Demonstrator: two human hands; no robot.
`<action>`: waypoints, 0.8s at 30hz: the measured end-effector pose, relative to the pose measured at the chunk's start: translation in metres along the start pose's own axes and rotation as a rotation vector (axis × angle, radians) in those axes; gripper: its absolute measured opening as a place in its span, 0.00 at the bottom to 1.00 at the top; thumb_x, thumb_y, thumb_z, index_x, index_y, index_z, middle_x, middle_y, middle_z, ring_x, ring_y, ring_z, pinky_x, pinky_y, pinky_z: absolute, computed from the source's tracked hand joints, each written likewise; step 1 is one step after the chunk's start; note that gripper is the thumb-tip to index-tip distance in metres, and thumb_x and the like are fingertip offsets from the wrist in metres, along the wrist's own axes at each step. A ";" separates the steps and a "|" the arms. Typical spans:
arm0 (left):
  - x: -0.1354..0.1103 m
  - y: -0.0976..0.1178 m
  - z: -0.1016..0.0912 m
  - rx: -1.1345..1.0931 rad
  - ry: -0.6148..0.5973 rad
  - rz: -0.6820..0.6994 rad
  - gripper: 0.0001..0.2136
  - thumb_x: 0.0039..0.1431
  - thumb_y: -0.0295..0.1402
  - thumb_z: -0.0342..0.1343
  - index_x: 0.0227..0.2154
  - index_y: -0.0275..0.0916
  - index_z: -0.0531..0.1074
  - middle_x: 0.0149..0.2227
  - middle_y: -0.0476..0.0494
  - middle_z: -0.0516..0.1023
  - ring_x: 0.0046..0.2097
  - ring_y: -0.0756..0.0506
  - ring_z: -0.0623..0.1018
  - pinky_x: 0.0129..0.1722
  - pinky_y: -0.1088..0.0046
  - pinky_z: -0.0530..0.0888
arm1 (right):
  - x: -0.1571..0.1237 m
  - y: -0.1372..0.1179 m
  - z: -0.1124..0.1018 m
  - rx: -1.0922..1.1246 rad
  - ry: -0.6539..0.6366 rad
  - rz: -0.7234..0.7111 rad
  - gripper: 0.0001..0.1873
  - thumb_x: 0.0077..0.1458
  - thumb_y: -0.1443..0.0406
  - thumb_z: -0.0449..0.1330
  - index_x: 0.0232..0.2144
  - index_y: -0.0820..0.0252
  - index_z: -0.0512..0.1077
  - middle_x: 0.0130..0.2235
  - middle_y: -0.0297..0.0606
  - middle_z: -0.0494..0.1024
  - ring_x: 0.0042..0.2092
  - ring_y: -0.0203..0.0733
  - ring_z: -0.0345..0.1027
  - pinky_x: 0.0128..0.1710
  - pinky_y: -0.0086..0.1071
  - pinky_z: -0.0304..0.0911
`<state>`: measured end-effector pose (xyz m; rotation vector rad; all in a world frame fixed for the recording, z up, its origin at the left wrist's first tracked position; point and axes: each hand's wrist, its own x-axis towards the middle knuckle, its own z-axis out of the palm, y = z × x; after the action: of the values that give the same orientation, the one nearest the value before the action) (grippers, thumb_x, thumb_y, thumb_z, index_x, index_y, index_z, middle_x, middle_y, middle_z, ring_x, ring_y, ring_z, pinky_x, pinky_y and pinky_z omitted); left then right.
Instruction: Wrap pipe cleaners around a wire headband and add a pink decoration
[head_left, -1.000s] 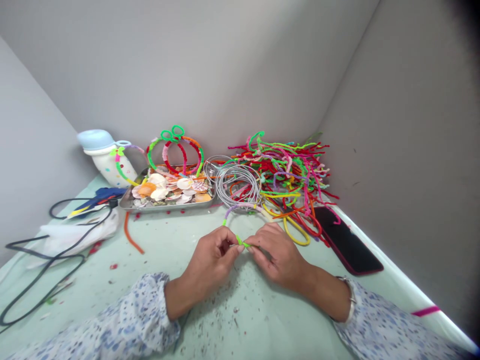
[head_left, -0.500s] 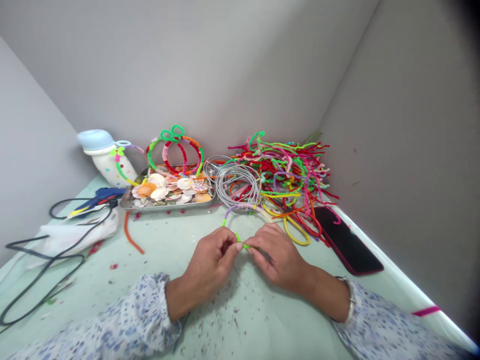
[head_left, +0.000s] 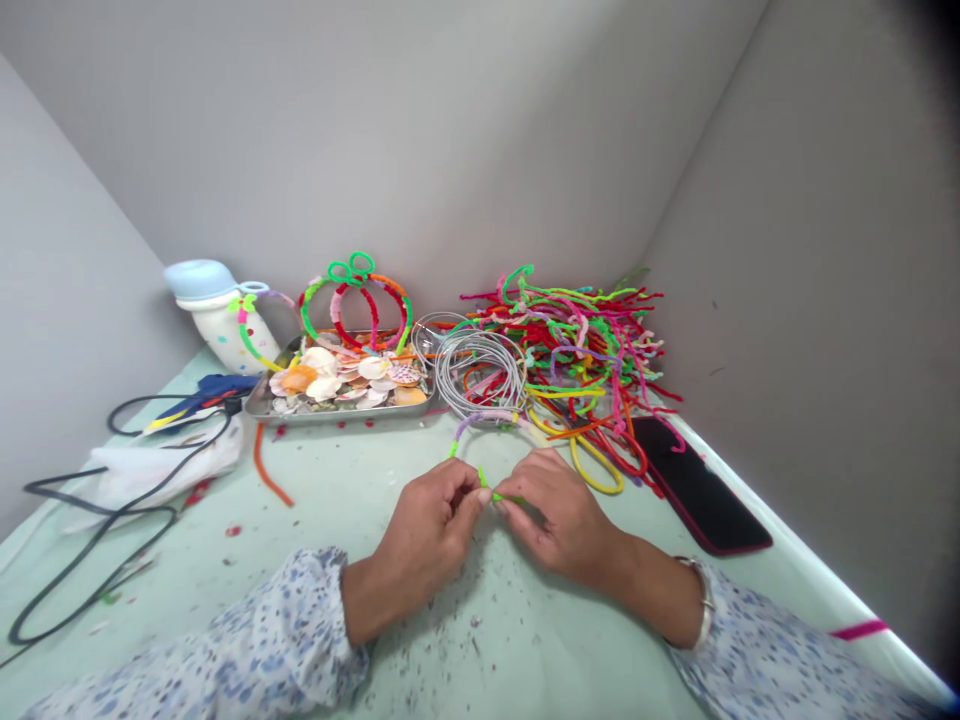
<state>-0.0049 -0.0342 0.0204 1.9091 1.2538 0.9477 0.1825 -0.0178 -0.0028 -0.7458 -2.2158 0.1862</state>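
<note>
Counter: pale green counter (head_left: 187,590), flecked with scraps, set between grey walls.
Hands: left hand (head_left: 427,530) and right hand (head_left: 562,525) were close together at the near center, fingertips pinching a green chenille stem (head_left: 501,496) between them.
Held piece: a lilac-wrapped wire hoop (head_left: 487,417) rose from the hands toward the far side.
Change: the green end showed slightly more, reaching toward the right hand; the hands had barely moved.
Far side: a steel tray (head_left: 259,410) of seashells stood left of a coiled wire bundle (head_left: 480,375); a heap of chenille stems (head_left: 585,340) lay right.

White, blue-speckled sleeves (head_left: 285,635), silver wrist bracelet (head_left: 705,600)
</note>
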 end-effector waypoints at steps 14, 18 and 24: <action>0.001 -0.002 0.005 -0.085 -0.008 -0.081 0.09 0.62 0.36 0.50 0.29 0.38 0.68 0.24 0.51 0.69 0.27 0.49 0.68 0.27 0.74 0.65 | 0.001 0.003 0.001 0.030 0.049 0.024 0.04 0.58 0.68 0.54 0.34 0.58 0.70 0.28 0.36 0.72 0.32 0.41 0.63 0.36 0.38 0.58; -0.004 -0.004 0.006 -0.004 0.031 0.043 0.03 0.61 0.32 0.52 0.36 0.39 0.67 0.30 0.49 0.69 0.29 0.50 0.69 0.29 0.74 0.67 | 0.002 0.002 0.000 0.052 0.102 0.063 0.04 0.56 0.70 0.55 0.34 0.58 0.70 0.28 0.36 0.73 0.32 0.42 0.63 0.36 0.38 0.58; -0.003 -0.007 0.002 0.087 0.106 0.246 0.04 0.60 0.26 0.52 0.37 0.40 0.66 0.35 0.46 0.70 0.31 0.49 0.71 0.30 0.75 0.68 | 0.002 0.002 -0.001 0.077 0.125 0.095 0.04 0.56 0.71 0.55 0.34 0.59 0.69 0.28 0.37 0.73 0.32 0.42 0.63 0.35 0.38 0.58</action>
<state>-0.0075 -0.0349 0.0127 2.1425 1.1532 1.1493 0.1835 -0.0149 -0.0015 -0.7997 -2.0451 0.2632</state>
